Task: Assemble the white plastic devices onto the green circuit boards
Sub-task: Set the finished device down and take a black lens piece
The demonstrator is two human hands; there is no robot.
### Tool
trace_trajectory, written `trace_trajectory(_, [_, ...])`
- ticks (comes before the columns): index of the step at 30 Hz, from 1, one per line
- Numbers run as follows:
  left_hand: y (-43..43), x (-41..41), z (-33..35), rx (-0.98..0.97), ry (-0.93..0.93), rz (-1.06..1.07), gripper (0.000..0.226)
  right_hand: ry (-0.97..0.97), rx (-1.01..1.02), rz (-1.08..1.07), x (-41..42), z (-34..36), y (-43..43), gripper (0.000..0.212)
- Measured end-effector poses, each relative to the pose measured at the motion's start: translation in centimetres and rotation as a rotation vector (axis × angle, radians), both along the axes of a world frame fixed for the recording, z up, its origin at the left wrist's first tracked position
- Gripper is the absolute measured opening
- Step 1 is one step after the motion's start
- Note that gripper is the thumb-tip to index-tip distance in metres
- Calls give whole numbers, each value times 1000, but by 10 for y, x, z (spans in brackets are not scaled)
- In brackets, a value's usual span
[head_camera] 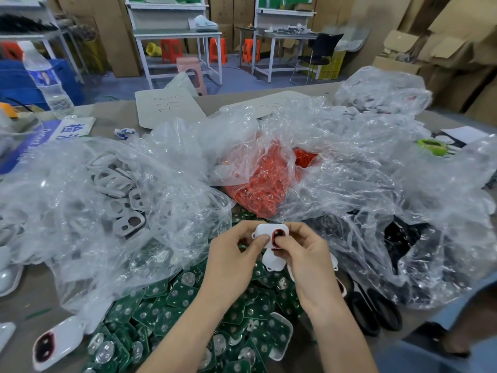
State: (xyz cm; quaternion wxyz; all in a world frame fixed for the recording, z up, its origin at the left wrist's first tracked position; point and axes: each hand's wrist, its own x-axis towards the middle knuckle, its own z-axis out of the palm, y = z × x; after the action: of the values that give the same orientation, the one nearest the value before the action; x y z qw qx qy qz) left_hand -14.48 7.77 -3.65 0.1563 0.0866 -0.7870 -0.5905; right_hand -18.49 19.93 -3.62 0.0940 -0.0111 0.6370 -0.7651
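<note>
Left hand [231, 254] and right hand [304, 254] together pinch small white plastic housing with red ring [271, 234], above heap of green circuit boards [172, 319], amid clear plastic bags [349, 170].

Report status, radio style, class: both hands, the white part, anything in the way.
Left hand and right hand both pinch the white case, red ring at its opening. Green boards heaped underneath. Loose plastic bags crowd close.

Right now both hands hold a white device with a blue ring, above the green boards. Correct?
No: the head view shows the ring is red, not blue. The left hand and right hand do hold the white device above the green boards.
</note>
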Motion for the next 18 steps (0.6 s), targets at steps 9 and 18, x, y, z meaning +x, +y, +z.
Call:
trace_trajectory(9, [-4,0,3,49,-39,15,10,35,4,41,2,4,4,19])
trace_trajectory(18, [-3,1,7,8,-22,-66,12,206,208,52,0,9,12,29])
